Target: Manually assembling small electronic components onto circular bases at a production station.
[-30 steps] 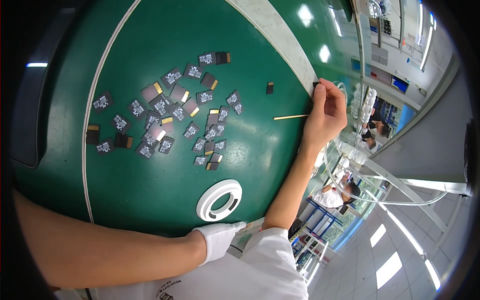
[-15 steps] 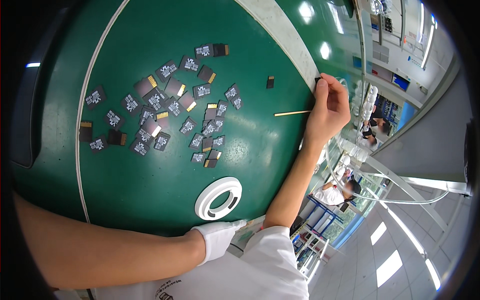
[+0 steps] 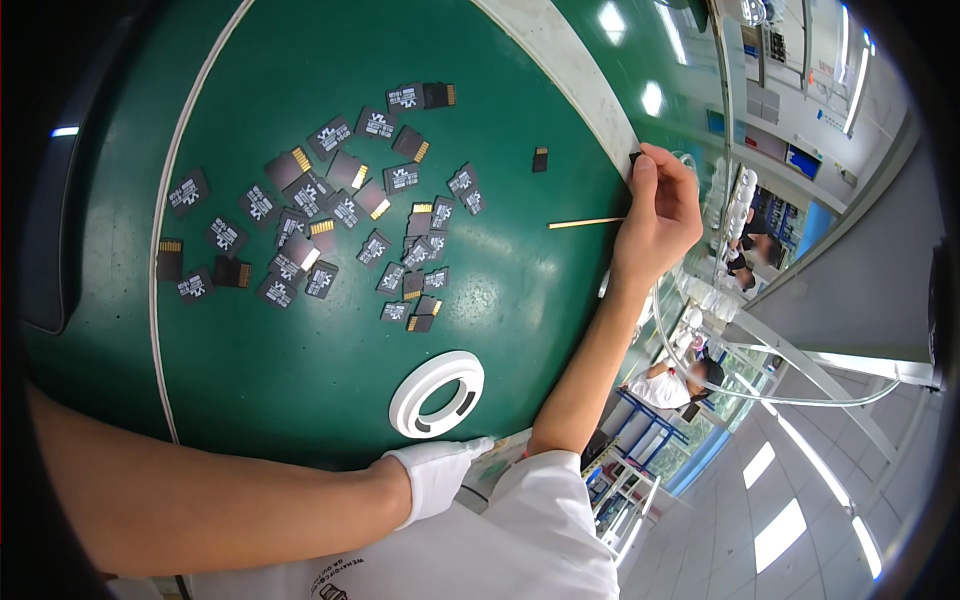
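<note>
Between the thumb and index finger of my bare right hand (image 3: 662,205) is a small black memory card (image 3: 635,158), mostly hidden by the fingertips. That hand rests at the right side of the green mat (image 3: 330,370), over its pale border. A thin wooden stick (image 3: 585,223) points out from beside the wrist, and a lone memory card (image 3: 540,160) lies a little left of the fingers. My left hand (image 3: 440,478), in a white glove, lies low at the mat's near edge with a finger stretched out. It holds nothing visible; its other fingers are partly hidden. Just above it sits a white ring (image 3: 405,408).
Many black memory cards (image 3: 308,195) lie scattered and overlapping across the mat's left and middle, some with gold contacts up. A white cord (image 3: 158,330) crosses the mat on the left, beside a dark object (image 3: 62,240). Other people work farther off at right.
</note>
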`<state>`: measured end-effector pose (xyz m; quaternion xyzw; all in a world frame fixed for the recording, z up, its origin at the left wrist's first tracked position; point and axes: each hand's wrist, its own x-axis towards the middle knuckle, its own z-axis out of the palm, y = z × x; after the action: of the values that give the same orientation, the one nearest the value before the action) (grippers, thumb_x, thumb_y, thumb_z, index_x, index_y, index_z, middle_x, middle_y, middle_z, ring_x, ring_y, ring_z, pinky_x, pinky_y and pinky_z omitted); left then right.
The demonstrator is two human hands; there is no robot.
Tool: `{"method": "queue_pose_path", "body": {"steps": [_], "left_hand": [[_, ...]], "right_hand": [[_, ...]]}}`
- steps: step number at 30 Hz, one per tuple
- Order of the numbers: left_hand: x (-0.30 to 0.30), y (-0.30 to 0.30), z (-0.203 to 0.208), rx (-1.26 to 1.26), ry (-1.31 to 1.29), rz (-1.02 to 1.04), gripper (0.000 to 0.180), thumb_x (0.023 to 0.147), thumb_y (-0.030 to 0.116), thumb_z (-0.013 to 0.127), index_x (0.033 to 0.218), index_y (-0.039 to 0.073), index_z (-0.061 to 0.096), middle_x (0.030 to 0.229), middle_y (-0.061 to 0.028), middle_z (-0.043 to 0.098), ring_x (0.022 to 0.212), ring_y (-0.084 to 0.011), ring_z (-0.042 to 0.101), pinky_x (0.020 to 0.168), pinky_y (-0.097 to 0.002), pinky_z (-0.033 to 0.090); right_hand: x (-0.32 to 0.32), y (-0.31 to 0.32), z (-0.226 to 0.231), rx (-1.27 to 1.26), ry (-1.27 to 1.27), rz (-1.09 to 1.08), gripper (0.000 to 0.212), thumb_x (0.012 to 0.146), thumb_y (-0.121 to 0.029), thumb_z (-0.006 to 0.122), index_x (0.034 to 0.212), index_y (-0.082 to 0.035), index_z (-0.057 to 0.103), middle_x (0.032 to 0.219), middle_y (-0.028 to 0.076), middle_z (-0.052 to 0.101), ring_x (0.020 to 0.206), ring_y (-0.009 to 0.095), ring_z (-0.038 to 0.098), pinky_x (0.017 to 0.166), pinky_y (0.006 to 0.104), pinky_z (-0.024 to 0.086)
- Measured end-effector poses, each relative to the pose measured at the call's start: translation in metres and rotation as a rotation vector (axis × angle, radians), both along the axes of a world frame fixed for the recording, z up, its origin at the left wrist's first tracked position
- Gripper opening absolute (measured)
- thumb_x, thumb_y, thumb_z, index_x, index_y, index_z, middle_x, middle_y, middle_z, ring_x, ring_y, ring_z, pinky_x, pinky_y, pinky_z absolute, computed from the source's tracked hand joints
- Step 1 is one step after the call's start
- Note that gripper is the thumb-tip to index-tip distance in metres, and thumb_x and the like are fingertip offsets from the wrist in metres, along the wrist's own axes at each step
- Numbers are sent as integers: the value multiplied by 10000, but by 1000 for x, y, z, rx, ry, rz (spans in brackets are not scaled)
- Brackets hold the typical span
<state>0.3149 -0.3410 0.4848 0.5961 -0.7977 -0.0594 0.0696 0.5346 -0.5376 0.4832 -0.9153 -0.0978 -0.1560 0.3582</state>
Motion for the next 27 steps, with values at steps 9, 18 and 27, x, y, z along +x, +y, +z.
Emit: {"method": "queue_pose_path", "body": {"steps": [9,18,27], "left_hand": [[9,6,0,-17,74,-33,319,935,208,508,1109,118,759,1075,-46,697,1216,-280,527,1227,-529,12],[2,1,-4,-4,110,-28,327,939,187,490,1111,110,757,1148,-53,686,1156,-279,566,1232,-500,-8],[1,3,-5,-45,100,7,332,924,179,491,1097,91,761,1152,-86,694,1185,-289,571,1250,-513,8]], "right_hand": [[1,1,0,-3,-3,6,113,944,-29,665,1030,28,712,888,8,672,778,54,592,723,185,462],[1,1,0,18,-1,2,111,944,-18,662,1033,24,712,904,1,667,777,51,585,714,187,457],[2,-1,0,15,-1,-9,115,951,-30,664,1042,24,708,916,5,667,796,48,589,723,181,453]]}}
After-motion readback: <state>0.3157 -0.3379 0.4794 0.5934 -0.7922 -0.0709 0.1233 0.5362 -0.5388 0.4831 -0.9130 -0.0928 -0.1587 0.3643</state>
